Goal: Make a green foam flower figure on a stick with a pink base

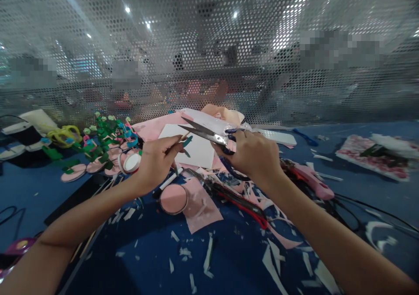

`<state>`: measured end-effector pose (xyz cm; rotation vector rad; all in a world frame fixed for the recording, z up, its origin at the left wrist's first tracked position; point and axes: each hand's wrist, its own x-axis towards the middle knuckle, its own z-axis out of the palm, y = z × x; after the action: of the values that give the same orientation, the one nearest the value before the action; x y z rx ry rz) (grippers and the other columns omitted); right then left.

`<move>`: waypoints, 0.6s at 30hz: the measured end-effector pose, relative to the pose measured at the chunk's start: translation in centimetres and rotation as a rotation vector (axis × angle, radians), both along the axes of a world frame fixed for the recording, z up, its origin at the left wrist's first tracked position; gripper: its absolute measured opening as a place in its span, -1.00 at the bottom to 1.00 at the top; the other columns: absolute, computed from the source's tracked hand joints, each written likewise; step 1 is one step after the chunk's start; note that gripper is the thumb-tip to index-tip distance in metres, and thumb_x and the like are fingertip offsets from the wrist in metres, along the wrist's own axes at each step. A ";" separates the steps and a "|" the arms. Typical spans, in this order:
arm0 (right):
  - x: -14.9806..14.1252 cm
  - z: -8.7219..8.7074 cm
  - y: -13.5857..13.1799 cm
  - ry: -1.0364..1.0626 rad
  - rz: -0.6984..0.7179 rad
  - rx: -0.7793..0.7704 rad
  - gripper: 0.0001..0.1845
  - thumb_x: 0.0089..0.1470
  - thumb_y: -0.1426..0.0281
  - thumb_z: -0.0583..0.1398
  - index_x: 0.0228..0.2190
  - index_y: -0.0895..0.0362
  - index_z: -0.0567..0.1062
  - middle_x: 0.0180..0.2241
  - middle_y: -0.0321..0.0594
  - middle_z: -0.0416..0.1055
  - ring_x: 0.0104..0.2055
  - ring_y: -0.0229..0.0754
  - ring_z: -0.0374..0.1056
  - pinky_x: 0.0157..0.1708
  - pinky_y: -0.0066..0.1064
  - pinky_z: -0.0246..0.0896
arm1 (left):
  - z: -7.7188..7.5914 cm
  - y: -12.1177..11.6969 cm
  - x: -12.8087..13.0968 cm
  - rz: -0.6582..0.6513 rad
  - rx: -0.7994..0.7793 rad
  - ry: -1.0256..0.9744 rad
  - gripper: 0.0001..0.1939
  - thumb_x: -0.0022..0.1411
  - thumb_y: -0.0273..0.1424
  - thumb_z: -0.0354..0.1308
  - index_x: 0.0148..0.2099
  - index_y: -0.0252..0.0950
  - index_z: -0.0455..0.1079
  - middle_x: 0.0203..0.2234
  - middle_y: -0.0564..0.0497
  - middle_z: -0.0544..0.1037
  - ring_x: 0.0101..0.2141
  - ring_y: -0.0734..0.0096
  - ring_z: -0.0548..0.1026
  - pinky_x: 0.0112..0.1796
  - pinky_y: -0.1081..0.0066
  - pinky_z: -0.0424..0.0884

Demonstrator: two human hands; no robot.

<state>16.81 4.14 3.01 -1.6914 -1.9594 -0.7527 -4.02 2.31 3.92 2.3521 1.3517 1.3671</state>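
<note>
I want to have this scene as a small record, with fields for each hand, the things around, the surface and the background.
Left hand: pinching a small blue-green piece
Right hand: holding scissors, blades apart
Beneath scissors in view: white sheet
Nearer the wearer: round pink-topped object, red-and-black tool
Far right of right hand: pink-handled tool
Surface: blue tabletop, scattered pale scraps
Background: perforated panel
Unclear: whether the blades touch the piece
</note>
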 end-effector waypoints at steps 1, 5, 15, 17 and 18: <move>-0.1 0.0 0.0 0.004 0.005 -0.014 -0.36 0.04 -0.03 -0.07 -0.42 0.30 0.46 -0.43 0.10 0.47 -0.39 0.01 0.38 -0.55 -0.39 -0.08 | 0.1 0.0 0.0 0.018 0.036 0.034 -0.78 0.21 -0.42 0.03 -0.43 -0.35 0.43 -0.71 0.10 0.42 -0.66 0.59 0.39 -0.61 0.61 0.17; -0.3 -0.1 0.0 0.008 0.008 -0.050 -0.32 0.08 -0.01 -0.11 -0.42 0.33 0.49 -0.46 0.14 0.48 -0.39 0.03 0.39 -0.54 -0.38 -0.05 | 0.1 0.0 -0.1 0.073 0.102 0.133 -0.78 0.22 -0.45 0.01 -0.43 -0.34 0.42 -0.72 0.10 0.40 -0.61 0.54 0.41 -0.56 0.58 0.17; -0.6 -0.1 0.0 -0.019 -0.008 -0.178 -0.38 0.12 0.08 -0.09 -0.37 0.36 0.51 -0.41 0.18 0.49 -0.36 0.04 0.42 -0.47 -0.35 0.11 | -0.3 0.5 -0.3 0.087 0.222 0.228 -0.82 0.21 -0.50 0.01 -0.36 -0.36 0.43 -0.62 0.05 0.48 -0.57 0.52 0.43 -0.54 0.56 0.19; -0.6 -0.1 0.0 -0.032 -0.019 -0.210 -0.41 0.12 0.12 -0.07 -0.34 0.37 0.51 -0.38 0.19 0.49 -0.33 0.05 0.43 -0.45 -0.35 0.13 | -0.3 0.5 -0.2 0.086 0.211 0.220 -0.82 0.22 -0.50 0.01 -0.35 -0.36 0.44 -0.60 0.04 0.50 -0.57 0.53 0.43 -0.54 0.57 0.19; -0.5 -0.1 0.0 -0.043 -0.021 -0.229 -0.44 0.12 0.15 -0.06 -0.34 0.37 0.51 -0.38 0.20 0.49 -0.33 0.04 0.43 -0.44 -0.35 0.14 | -0.4 0.5 -0.1 0.085 0.205 0.212 -0.81 0.22 -0.49 0.01 -0.35 -0.36 0.44 -0.59 0.04 0.51 -0.57 0.53 0.44 -0.54 0.57 0.20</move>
<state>16.30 4.19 2.88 -1.8417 -2.1292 -0.5951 -4.12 2.80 3.56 2.6689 1.4429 1.3708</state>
